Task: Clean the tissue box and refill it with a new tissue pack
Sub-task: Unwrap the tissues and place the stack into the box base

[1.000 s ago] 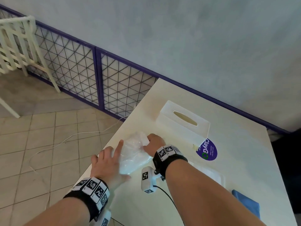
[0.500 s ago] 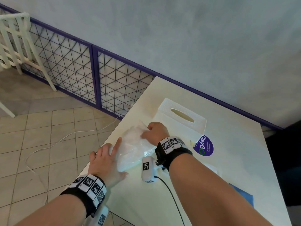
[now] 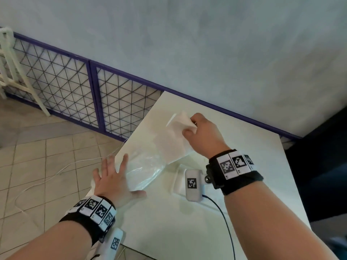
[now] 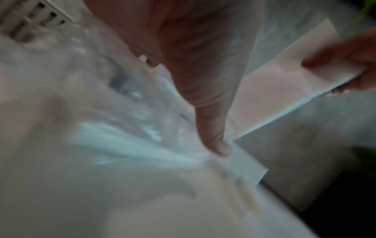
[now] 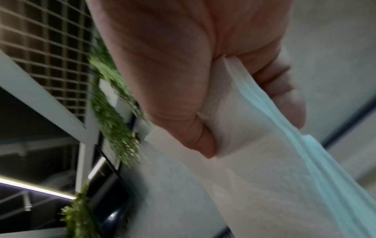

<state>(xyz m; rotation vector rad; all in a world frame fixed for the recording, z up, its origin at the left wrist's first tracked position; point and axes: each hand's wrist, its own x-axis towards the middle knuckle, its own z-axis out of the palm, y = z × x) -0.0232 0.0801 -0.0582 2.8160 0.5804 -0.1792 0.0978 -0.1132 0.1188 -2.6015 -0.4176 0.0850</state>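
Room: a pale wall (image 3: 206,44) rose behind a white surface (image 3: 234,184); a purple-framed wire fence (image 3: 75,87) and a tiled floor (image 3: 37,156) lay to the left, with a white cable (image 3: 56,171) trailing over the tiles.
Left hand: the left hand (image 3: 114,181) lay flat, fingers straight and spread, pressing the near end of the clear plastic wrapper (image 3: 144,171) onto the surface at its left edge; its grip was released, nothing curled round the film.
Wrapper: crumpled and shiny, it stretched from under the left hand up toward the tissues.
Tissue pack: the white stack of tissues (image 3: 174,139) stood partly out of the wrapper, slanted up and away from the surface.
Right hand: the right hand (image 3: 202,134) held the far end of the stack, thumb on one face and fingers (image 5: 284,96) on the other, its grip clenched on the tissues.
Tissue box: not visible in these views.
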